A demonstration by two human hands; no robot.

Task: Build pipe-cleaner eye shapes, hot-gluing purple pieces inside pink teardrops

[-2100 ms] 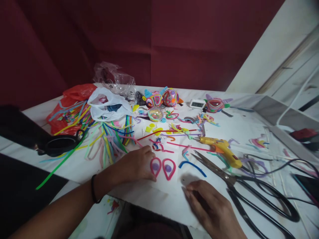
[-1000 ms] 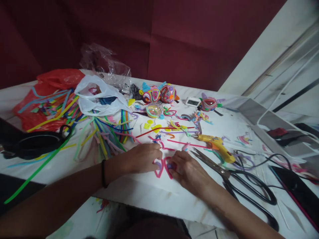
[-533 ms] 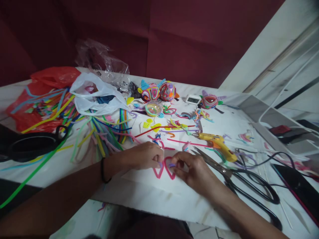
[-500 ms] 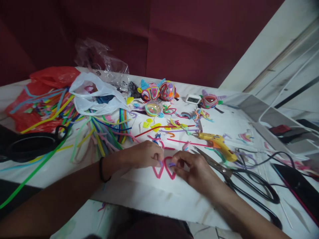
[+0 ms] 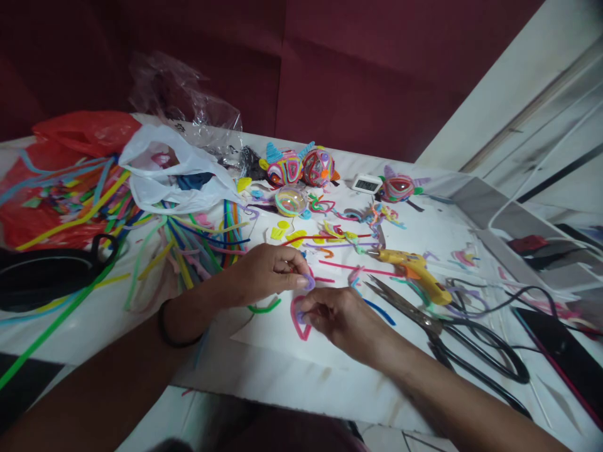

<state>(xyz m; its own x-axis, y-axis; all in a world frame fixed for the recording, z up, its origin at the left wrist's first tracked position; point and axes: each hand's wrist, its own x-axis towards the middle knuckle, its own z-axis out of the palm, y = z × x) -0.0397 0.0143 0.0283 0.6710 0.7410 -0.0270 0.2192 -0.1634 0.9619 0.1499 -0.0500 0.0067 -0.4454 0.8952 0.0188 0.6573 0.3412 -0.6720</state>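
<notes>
Partly, the right hand (image 5: 351, 319) covers a pink loop (image 5: 296, 326).

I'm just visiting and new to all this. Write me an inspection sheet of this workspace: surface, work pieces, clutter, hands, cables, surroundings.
Surface: white table, brownish marks near the front edge.
Work pieces: far purple piece; near purple piece inside a pink loop.
Clutter: red bag, white bag, glue gun, scissors with blades slightly apart, many loose fuzzy sticks.
Hands: left hand pinches the far purple piece; right hand has its fingertips on the near one.
Cables: black cable by the scissor handles; white cable at the right.
Surroundings: dark red backdrop behind. Other people: nothing seen.
</notes>
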